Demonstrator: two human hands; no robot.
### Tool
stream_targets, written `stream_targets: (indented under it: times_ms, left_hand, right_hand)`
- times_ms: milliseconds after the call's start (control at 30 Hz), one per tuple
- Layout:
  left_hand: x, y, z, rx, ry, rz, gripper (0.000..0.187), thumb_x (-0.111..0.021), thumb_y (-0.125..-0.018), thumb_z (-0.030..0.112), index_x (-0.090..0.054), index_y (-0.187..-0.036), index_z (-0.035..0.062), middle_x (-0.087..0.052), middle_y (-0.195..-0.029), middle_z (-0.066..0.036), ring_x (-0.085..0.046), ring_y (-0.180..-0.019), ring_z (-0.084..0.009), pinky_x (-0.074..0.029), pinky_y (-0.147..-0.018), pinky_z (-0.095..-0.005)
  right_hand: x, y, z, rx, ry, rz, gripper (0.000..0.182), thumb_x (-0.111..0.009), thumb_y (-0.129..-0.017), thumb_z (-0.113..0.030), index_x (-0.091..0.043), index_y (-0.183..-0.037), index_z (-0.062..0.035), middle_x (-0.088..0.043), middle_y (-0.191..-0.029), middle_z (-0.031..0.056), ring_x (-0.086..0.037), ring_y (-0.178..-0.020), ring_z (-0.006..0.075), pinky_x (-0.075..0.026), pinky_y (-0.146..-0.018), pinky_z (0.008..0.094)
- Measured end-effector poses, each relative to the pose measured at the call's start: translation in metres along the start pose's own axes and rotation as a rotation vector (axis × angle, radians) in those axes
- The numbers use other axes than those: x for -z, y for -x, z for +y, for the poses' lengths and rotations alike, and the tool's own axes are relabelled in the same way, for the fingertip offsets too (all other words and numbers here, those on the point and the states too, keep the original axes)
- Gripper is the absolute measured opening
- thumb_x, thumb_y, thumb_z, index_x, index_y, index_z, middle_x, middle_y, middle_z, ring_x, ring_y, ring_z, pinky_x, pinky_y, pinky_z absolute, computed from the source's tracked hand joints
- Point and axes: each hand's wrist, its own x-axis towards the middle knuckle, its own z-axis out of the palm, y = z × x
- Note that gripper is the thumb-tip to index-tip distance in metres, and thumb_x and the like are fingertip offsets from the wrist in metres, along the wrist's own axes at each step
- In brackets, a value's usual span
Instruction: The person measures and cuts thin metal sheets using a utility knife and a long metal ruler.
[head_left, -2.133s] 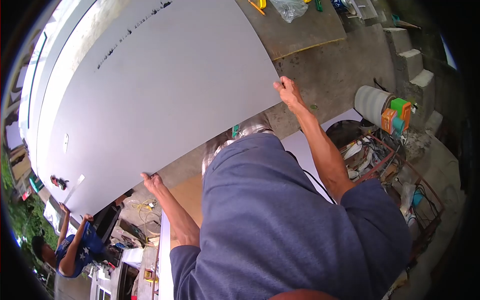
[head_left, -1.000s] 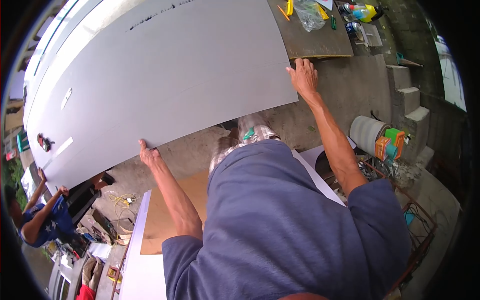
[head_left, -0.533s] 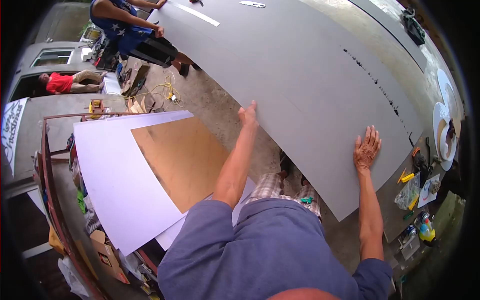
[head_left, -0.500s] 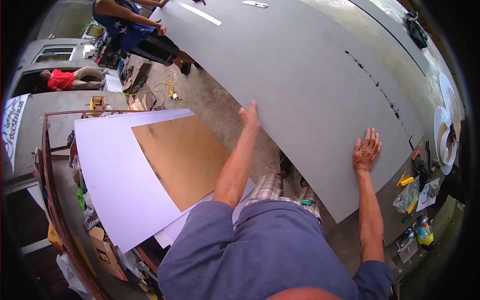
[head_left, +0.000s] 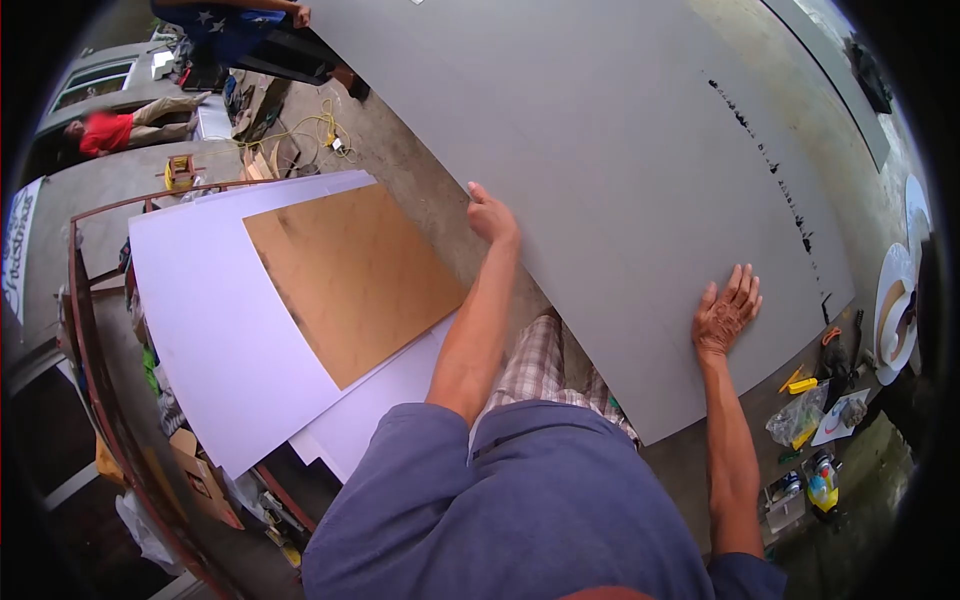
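A large grey sheet (head_left: 600, 190) stretches out before me, with a broken line of black marks near its right side. At its left edge my left hand (head_left: 492, 214) is closed on the rim, with one digit pointing up and the other fingers curled. My right hand (head_left: 724, 312) lies flat on the sheet's near right part, fingers stretched out and holding nothing. Left of me a brown board (head_left: 350, 285) rests on white sheets (head_left: 210, 330).
A person (head_left: 235, 30) stands at the sheet's far left edge, one hand on it. Another person in red (head_left: 108, 132) is farther left. Tools, a plastic bag (head_left: 797, 415) and spray cans lie at right. A rusty metal frame (head_left: 76, 290) surrounds the white sheets. Yellow cord (head_left: 325, 125) lies on the floor.
The grey sheet has shifted toward me, and the white cutter and strip at its far end have mostly left the view. My left hand has moved slightly left; my right hand stays flat.
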Motion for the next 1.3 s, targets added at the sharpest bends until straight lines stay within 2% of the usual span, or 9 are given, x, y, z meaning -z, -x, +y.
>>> stream_targets:
  times_ms: [167, 267, 500, 667, 800, 967, 1067, 1167, 1300]
  left_hand:
    - [-0.008, 0.003, 0.001, 0.103, 0.164, -0.093, 0.077, -0.038, -0.104, 0.052, -0.054, -0.068, -0.0139, -0.059, -0.066, -0.019, -0.05, -0.06, -0.0302, -0.048, -0.062, -0.045]
    - [-0.011, -0.007, -0.013, 0.004, 0.077, -0.042, 0.075, -0.04, -0.104, 0.052, -0.054, -0.069, -0.013, -0.058, -0.066, -0.015, -0.048, -0.058, -0.026, -0.048, -0.06, -0.0444]
    - [0.025, 0.053, -0.013, 0.029, 0.194, -0.246, 0.071, -0.044, -0.101, 0.056, -0.05, -0.071, -0.0078, -0.06, -0.074, -0.017, -0.059, -0.069, -0.0265, -0.054, -0.06, -0.04]
    - [0.057, 0.127, -0.035, 0.049, 0.104, -0.337, 0.076, -0.04, -0.099, 0.062, -0.051, -0.076, -0.0093, -0.059, -0.077, -0.02, -0.06, -0.07, -0.0291, -0.056, -0.062, -0.0406]
    - [0.06, 0.143, -0.053, 0.036, -0.15, -0.26, 0.084, -0.032, -0.098, 0.067, -0.053, -0.076, -0.0106, -0.058, -0.077, -0.021, -0.06, -0.07, -0.0332, -0.056, -0.063, -0.0432]
    - [0.055, 0.147, -0.041, 0.075, -0.171, -0.246, 0.087, -0.028, -0.099, 0.067, -0.055, -0.073, -0.0112, -0.059, -0.075, -0.021, -0.06, -0.07, -0.0342, -0.054, -0.065, -0.0447]
    - [0.039, 0.133, -0.07, -0.047, -0.049, -0.21, 0.085, -0.027, -0.101, 0.064, -0.057, -0.077, -0.0118, -0.06, -0.076, -0.021, -0.058, -0.071, -0.032, -0.054, -0.068, -0.0425]
    - [0.037, 0.144, -0.056, -0.012, 0.079, -0.219, 0.084, -0.026, -0.103, 0.061, -0.059, -0.081, -0.0127, -0.06, -0.077, -0.02, -0.056, -0.071, -0.0308, -0.054, -0.07, -0.0403]
    - [0.054, 0.139, -0.058, -0.039, -0.091, -0.169, 0.083, -0.025, -0.103, 0.06, -0.061, -0.084, -0.0126, -0.06, -0.077, -0.02, -0.056, -0.072, -0.0325, -0.054, -0.07, -0.0405]
  right_hand:
    - [-0.003, 0.0, 0.003, 0.001, 0.007, -0.024, 0.058, -0.049, -0.095, -0.032, -0.037, -0.147, -0.0072, -0.035, -0.153, 0.0105, -0.027, -0.143, 0.0317, -0.019, -0.118, 0.0528]
    - [-0.008, 0.002, 0.0, 0.005, 0.003, -0.011, 0.058, -0.051, -0.094, -0.033, -0.039, -0.145, -0.008, -0.035, -0.153, 0.0099, -0.027, -0.143, 0.031, -0.019, -0.118, 0.0529]
    - [-0.014, 0.006, 0.013, 0.008, 0.01, -0.01, 0.053, -0.052, -0.094, -0.04, -0.047, -0.139, -0.0109, -0.039, -0.147, 0.0082, -0.032, -0.136, 0.0312, -0.023, -0.113, 0.0537]
    - [-0.007, -0.004, 0.037, 0.206, 0.046, -0.089, 0.05, -0.051, -0.095, -0.04, -0.049, -0.137, -0.0126, -0.04, -0.144, 0.0094, -0.033, -0.131, 0.0296, -0.027, -0.106, 0.0502]
    - [-0.006, 0.001, 0.035, 0.202, 0.01, -0.048, 0.047, -0.052, -0.094, -0.038, -0.052, -0.134, -0.0126, -0.04, -0.143, 0.0078, -0.033, -0.13, 0.0282, -0.027, -0.104, 0.0484]
    - [-0.008, -0.005, 0.034, 0.196, -0.043, -0.021, 0.048, -0.054, -0.093, -0.04, -0.05, -0.133, -0.0129, -0.039, -0.141, 0.0071, -0.032, -0.129, 0.0292, -0.026, -0.103, 0.0506]
    - [-0.013, -0.005, 0.037, 0.186, -0.014, -0.058, 0.049, -0.054, -0.092, -0.04, -0.05, -0.133, -0.0131, -0.04, -0.14, 0.0076, -0.032, -0.129, 0.0296, -0.025, -0.102, 0.0517]
    - [-0.011, -0.006, 0.037, 0.203, -0.015, -0.081, 0.05, -0.052, -0.093, -0.041, -0.049, -0.133, -0.0111, -0.037, -0.139, 0.0089, -0.03, -0.127, 0.0318, -0.024, -0.102, 0.0533]
    - [-0.012, -0.007, 0.035, 0.208, -0.034, -0.058, 0.052, -0.052, -0.092, -0.042, -0.047, -0.134, -0.0112, -0.037, -0.139, 0.0099, -0.029, -0.127, 0.0318, -0.024, -0.101, 0.0538]
